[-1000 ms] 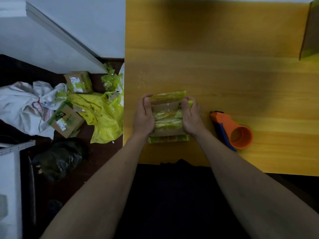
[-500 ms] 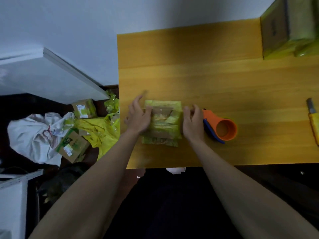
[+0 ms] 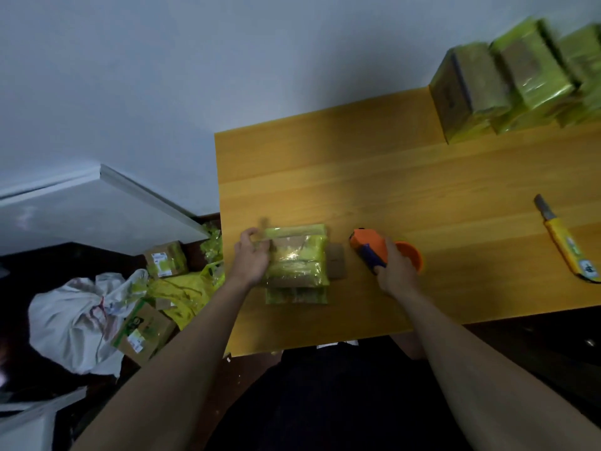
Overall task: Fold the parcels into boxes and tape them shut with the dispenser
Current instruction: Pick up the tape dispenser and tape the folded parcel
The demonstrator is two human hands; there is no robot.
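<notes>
Gripping dispenser (image 3: 374,252), parcel (image 3: 297,258) under left fingers (image 3: 252,237)

No text is reading clearly anywhere: white labels are showing on the two cardboard boxes (image 3: 166,259) (image 3: 144,333) lying on the floor and a printed sticker is showing on the yellow utility knife (image 3: 567,247), but all are appearing too small and blurred to make out.
</notes>
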